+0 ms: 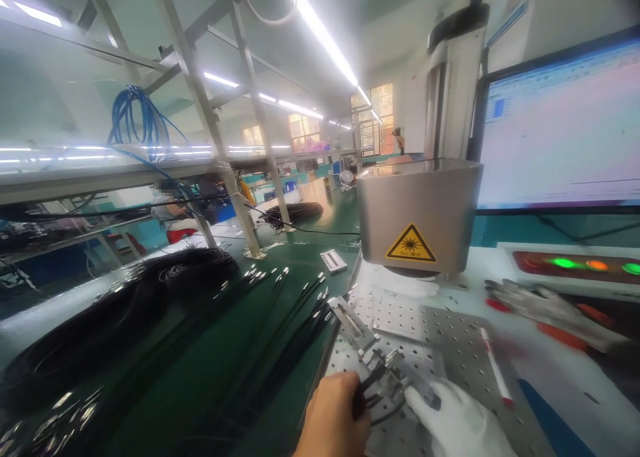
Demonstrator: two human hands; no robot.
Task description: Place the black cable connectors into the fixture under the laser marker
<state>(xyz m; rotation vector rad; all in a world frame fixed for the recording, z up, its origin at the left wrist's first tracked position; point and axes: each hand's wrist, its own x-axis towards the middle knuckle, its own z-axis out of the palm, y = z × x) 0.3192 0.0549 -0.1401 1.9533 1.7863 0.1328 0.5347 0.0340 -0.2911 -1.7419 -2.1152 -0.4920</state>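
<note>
My left hand (337, 413) is bare and closed around black cables (373, 377) at the near end of a metal fixture (370, 343). My right hand (457, 417) wears a white glove, its fingertips at the right side of the same fixture. Thumb and finger there look curled in, but what lies between them is hidden. The fixture stands on a perforated metal plate (450, 337). Beyond it hangs a box-shaped metal laser head (417, 217) with a yellow warning triangle. Left of my left hand, black cables with shiny metal ends (320, 303) lie on the green table.
A large coil of black cable (125, 303) lies at the left. A red-and-white marker (496, 367) and work gloves (555, 310) lie on the right. Behind them are a lit button panel (575, 265) and a monitor (560, 130). Metal shelf posts (240, 203) rise from the table.
</note>
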